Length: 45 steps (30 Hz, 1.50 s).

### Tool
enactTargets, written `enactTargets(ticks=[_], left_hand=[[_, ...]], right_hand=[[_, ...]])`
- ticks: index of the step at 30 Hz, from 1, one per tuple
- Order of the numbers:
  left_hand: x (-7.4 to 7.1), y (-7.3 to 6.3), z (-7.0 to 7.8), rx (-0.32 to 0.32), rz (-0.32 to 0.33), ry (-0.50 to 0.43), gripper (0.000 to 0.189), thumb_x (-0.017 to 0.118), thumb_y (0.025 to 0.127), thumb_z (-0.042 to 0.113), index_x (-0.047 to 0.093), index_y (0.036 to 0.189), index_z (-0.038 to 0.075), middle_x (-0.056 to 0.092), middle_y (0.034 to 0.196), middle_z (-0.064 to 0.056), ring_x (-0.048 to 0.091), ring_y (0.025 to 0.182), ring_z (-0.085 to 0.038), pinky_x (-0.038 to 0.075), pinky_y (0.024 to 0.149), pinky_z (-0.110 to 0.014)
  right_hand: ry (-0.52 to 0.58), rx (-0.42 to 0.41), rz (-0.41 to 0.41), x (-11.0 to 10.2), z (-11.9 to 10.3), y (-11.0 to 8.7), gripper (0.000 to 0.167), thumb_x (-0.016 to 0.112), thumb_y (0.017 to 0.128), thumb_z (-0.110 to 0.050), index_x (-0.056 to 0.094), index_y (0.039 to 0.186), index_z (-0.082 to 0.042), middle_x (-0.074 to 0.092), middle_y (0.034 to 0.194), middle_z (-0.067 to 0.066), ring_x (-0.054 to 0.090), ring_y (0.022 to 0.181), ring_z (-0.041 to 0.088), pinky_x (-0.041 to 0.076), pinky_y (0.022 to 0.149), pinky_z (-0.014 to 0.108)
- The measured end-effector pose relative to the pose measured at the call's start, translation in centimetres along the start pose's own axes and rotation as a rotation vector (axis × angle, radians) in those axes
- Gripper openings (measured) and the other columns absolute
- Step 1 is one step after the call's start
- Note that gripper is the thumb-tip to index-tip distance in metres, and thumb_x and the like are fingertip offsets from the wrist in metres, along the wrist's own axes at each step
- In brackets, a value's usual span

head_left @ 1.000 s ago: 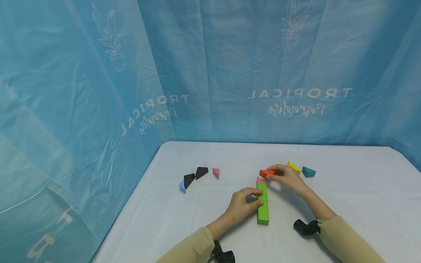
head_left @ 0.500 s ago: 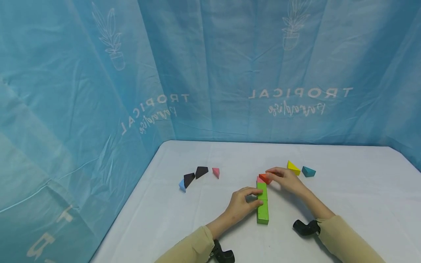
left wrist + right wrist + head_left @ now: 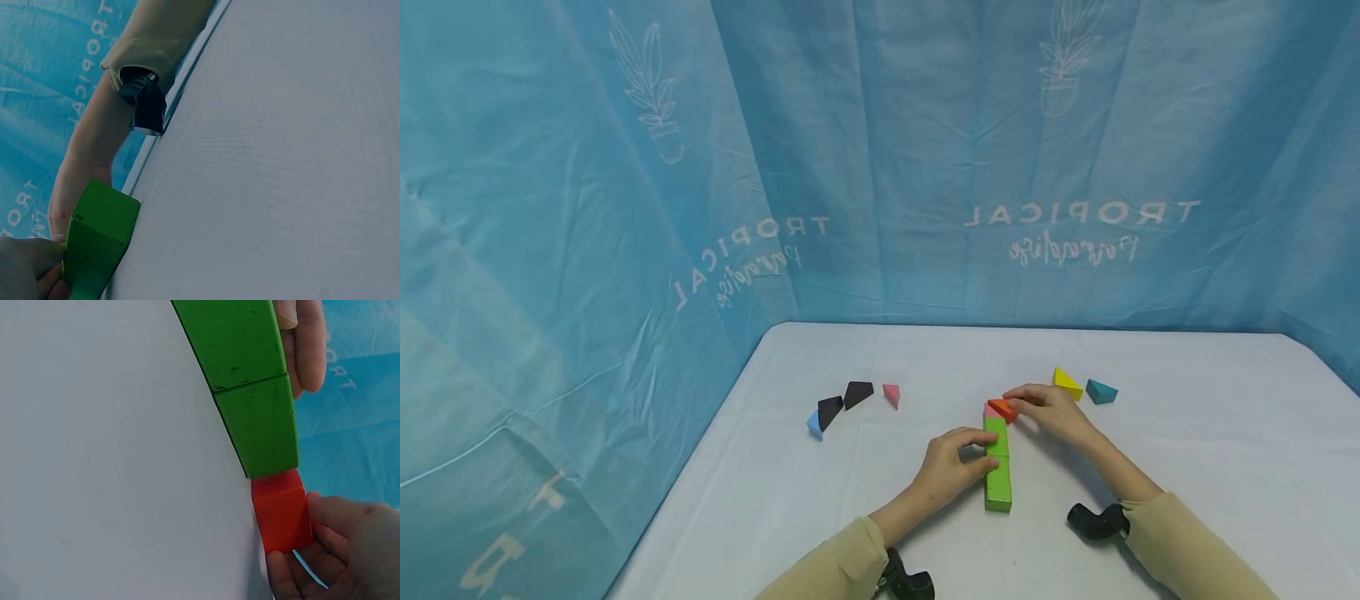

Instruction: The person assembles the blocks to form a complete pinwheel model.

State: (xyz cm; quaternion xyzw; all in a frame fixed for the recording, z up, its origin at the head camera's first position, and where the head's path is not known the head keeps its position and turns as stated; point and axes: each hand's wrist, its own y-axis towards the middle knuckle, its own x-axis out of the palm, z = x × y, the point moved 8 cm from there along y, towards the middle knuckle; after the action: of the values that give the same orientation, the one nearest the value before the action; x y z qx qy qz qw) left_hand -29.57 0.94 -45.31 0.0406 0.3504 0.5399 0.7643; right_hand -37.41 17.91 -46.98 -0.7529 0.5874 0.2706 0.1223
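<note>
Two green blocks lie end to end in a row on the white table. My left hand is at their left side, index fingertip and thumb touching them and spread apart along the row. In the right wrist view its fingers show beside the green blocks. At the row's far end lies a small pink block, partly covered by an orange triangular block. My right hand pinches the orange block between thumb and fingers, right against the end of the green row in the right wrist view.
Beyond my right hand lie a yellow triangular block and a teal block. To the left are two black blocks, a light blue block and another pink block. A blue curtain hangs behind the table.
My right hand has brought the orange block down and slightly nearer, against the small pink block at the row's far end. The left hand has stayed at the green blocks.
</note>
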Motion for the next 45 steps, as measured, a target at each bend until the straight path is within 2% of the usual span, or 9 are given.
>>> enactTargets(ticks=[11,19,27,37,45], left_hand=[[0.09,-0.18,0.09,-0.012,-0.007,-0.015,0.03,0.074,0.082,0.011,0.068,0.111,0.006,0.068,0.105,-0.001,0.06,0.102,-0.008,0.046,0.089,-0.024],[0.19,-0.33,0.03,0.007,-0.002,0.006,0.029,0.073,0.083,0.012,0.068,0.111,0.006,0.068,0.105,-0.001,0.06,0.101,-0.007,0.047,0.088,-0.025],[0.19,-0.33,0.17,0.018,-0.003,-0.001,0.029,0.073,0.083,0.011,0.068,0.111,0.005,0.068,0.105,-0.003,0.061,0.099,-0.011,0.048,0.086,-0.028],[-0.08,-0.04,0.22,0.027,0.004,0.019,0.029,0.073,0.084,0.013,0.068,0.111,0.006,0.068,0.104,-0.001,0.061,0.099,-0.009,0.049,0.086,-0.028],[-0.13,-0.05,0.3,0.021,0.003,0.016,0.029,0.073,0.084,0.013,0.068,0.111,0.005,0.068,0.104,-0.002,0.061,0.098,-0.01,0.049,0.086,-0.029]], right_hand=[[0.011,-0.025,-0.008,0.48,-0.06,-0.3,0.026,0.062,0.093,-0.024,0.068,0.11,-0.006,0.068,0.1,0.004,0.058,0.094,0.022,0.045,0.087,0.045],[0.005,-0.02,-0.006,0.7,-0.03,-0.49,0.027,0.062,0.093,-0.026,0.069,0.109,-0.005,0.068,0.097,0.003,0.059,0.091,0.019,0.047,0.085,0.041],[0.015,0.005,-0.004,0.86,0.11,-0.5,0.026,0.063,0.092,-0.026,0.069,0.109,-0.007,0.068,0.097,0.001,0.059,0.092,0.02,0.046,0.087,0.044],[0.016,0.015,0.001,0.61,-0.66,-0.52,0.027,0.062,0.093,-0.025,0.069,0.109,-0.005,0.068,0.099,0.004,0.06,0.094,0.021,0.045,0.09,0.047],[0.031,0.01,0.006,0.61,-0.44,-0.42,0.028,0.062,0.093,-0.023,0.067,0.111,-0.002,0.068,0.099,0.007,0.059,0.093,0.023,0.044,0.089,0.049]])
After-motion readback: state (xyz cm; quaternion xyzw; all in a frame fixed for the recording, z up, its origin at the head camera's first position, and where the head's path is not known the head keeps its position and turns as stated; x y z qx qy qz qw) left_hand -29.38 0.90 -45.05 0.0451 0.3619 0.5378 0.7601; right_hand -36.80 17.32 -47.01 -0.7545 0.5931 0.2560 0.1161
